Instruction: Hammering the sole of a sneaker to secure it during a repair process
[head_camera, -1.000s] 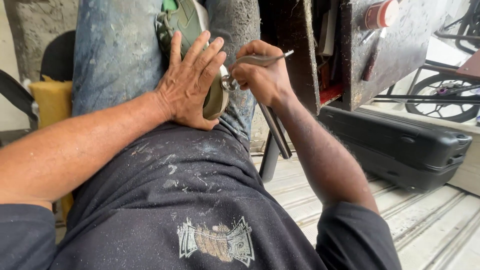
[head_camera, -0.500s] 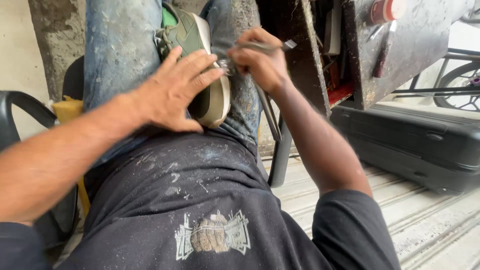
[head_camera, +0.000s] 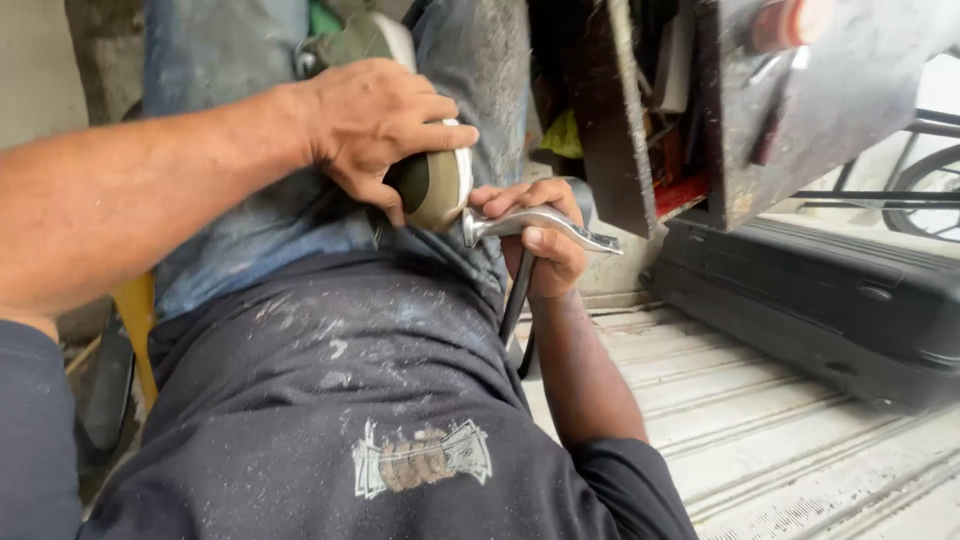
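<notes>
My left hand (head_camera: 380, 120) is clamped over an olive-green shoe with a white sole (head_camera: 438, 185), pressing it against my lap on the blue jeans. Only the shoe's toe end and a bit of its upper show past my fingers. Just below and to the right of the toe, my right hand (head_camera: 548, 250) grips a silver metal hand tool (head_camera: 540, 222). The tool's head touches the edge of the sole, and a dark handle (head_camera: 518, 295) hangs down from my fist. What the tool's tip does at the sole is hidden.
A rusty metal box with tools inside (head_camera: 760, 120) hangs close on the right. A black hard case (head_camera: 820, 310) lies below it on a ribbed metal floor (head_camera: 800, 450). A wheel (head_camera: 930, 205) shows at the far right, a yellow object (head_camera: 135, 330) at the left.
My left hand went from lying flat with spread fingers to gripping around the shoe. My right hand dropped with the tool from beside the shoe's top to under its toe.
</notes>
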